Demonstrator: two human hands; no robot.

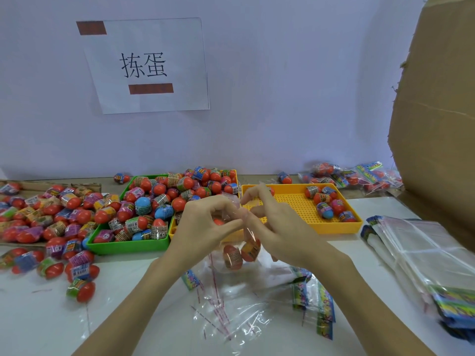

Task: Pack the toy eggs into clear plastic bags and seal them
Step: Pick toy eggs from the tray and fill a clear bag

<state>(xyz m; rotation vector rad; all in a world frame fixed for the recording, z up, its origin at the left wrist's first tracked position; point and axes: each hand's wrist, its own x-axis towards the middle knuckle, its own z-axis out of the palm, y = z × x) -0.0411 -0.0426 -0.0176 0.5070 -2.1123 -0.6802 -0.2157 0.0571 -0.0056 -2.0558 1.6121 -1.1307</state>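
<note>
1. Landmark: yellow tray (331,227), rear-right of centre on the table.
2. Clear bag (239,250) hangs just in front of the tray's near-left corner; approx. two toy eggs (232,255) sit at its bottom, mouth at top.
3. L hand (205,222) pinches the bag mouth from the left; fingers curled onto film.
4. R hand (272,222) pinches the same mouth from the right, thumb and forefinger on film, other fingers spread.
5. Bag long axis approx. vertical: eggs directly below both hands. Judgement: sealing step in hand; both hands equally near the mouth.
6. Spare bags (424,255) lie right of and in front of the tray.
</note>
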